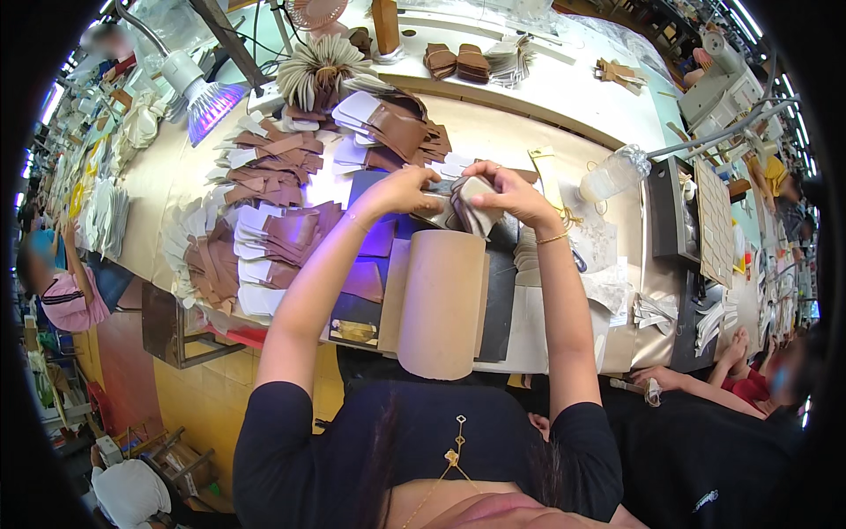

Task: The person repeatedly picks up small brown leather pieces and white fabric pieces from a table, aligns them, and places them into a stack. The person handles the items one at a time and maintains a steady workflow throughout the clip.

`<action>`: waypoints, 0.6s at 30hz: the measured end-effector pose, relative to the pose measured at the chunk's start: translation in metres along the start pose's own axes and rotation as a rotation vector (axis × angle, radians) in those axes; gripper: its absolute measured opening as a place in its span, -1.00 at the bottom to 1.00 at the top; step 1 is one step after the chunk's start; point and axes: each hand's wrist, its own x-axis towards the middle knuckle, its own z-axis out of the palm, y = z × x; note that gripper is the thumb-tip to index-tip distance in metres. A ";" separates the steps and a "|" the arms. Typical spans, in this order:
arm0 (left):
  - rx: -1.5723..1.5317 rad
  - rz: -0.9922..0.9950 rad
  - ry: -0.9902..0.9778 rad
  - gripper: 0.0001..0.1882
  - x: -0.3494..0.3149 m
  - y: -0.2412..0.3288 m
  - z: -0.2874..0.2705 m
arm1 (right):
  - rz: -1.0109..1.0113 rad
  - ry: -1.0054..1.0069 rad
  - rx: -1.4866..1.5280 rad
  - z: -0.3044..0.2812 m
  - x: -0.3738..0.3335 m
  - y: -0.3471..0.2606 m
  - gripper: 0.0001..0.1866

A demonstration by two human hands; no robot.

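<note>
Crowded with stacked cut pieces, the long pale counter [493, 132] ran through a busy workshop where other people sat at either side. From my remote seat I saw both hands meet above a cardboard roll [438, 300] that stood on a dark mat [498, 295]. My left hand [407, 189] and right hand [507, 189] had their fingers closed together on a small folded leather piece [473, 204], grey outside and pale inside, held just above the roll's far end. It looked light, soft and floppy to me, best pinched at its edges so the fold would not spring open. Fanned brown and white leather pieces [273, 238] lay in overlapping piles at my left, under a purple-lit lamp [204, 93]. A clear plastic bottle [614, 174] lay tipped on its side at my right; I could not tell what it held.
</note>
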 end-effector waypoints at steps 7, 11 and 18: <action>0.246 -0.048 -0.294 -0.22 0.024 0.003 -0.004 | 0.010 0.318 -0.801 -0.005 -0.011 -0.018 -0.50; 0.382 0.008 -0.340 -0.24 0.027 0.004 -0.002 | -0.018 0.433 -1.352 0.024 -0.001 0.002 -0.50; 0.225 0.076 0.028 -0.32 -0.013 0.003 -0.001 | -0.045 0.337 -1.613 0.030 0.002 0.010 -0.39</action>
